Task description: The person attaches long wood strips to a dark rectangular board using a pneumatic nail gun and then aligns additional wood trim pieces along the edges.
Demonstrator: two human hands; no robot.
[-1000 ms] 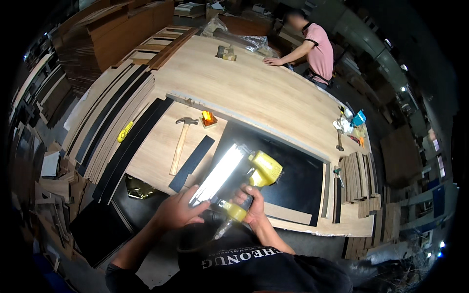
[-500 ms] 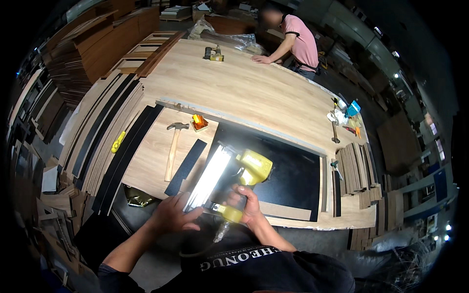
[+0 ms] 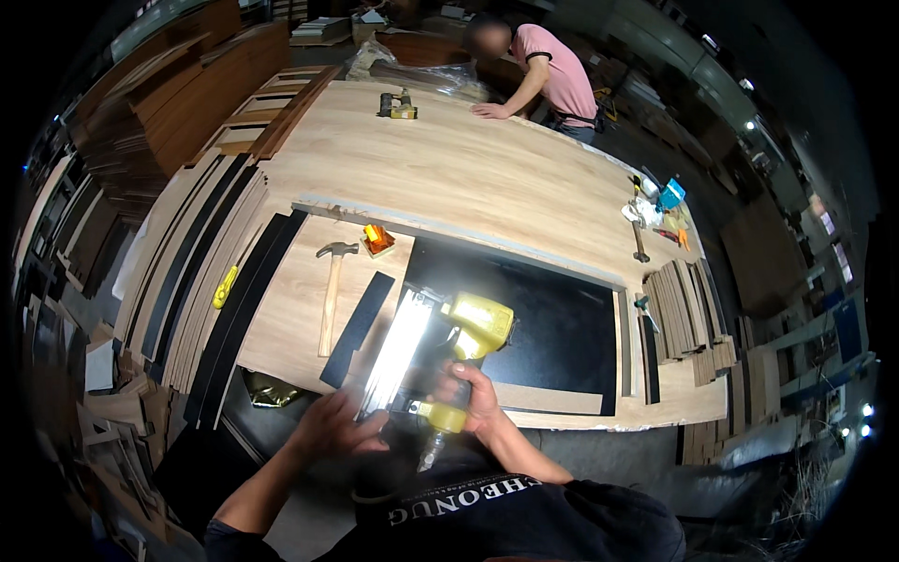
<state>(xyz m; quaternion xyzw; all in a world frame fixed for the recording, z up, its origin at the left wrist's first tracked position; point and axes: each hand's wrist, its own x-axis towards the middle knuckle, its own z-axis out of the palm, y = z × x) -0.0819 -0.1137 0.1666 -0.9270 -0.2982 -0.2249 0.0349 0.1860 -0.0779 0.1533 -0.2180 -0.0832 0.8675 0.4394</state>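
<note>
A yellow air nail gun [image 3: 483, 323] with a long, bright silver magazine [image 3: 398, 347] is held over the near edge of the worktable. My right hand [image 3: 479, 398] is wrapped round its handle, above the air fitting at the bottom. At the magazine's lower end, my left hand [image 3: 339, 426] has its fingers closed on the metal; some fingertips are hidden. Beyond the tool lies a black panel [image 3: 557, 328] with a pale strip along its near side. A claw hammer [image 3: 333, 290] and a dark strip [image 3: 361, 328] rest to the left.
Orange fasteners [image 3: 377, 239] sit beyond the hammer. Stacked strips [image 3: 201, 281] flank the left side, with a yellow-handled tool [image 3: 225, 287] on them. More wood pieces [image 3: 684, 309] stand at right. Across the table [image 3: 449, 164], a person in pink [image 3: 552, 75] leans near a cordless drill [image 3: 398, 106].
The view has shifted slightly, so the table and tools appear a little farther left. Both hands keep their hold on the nail gun.
</note>
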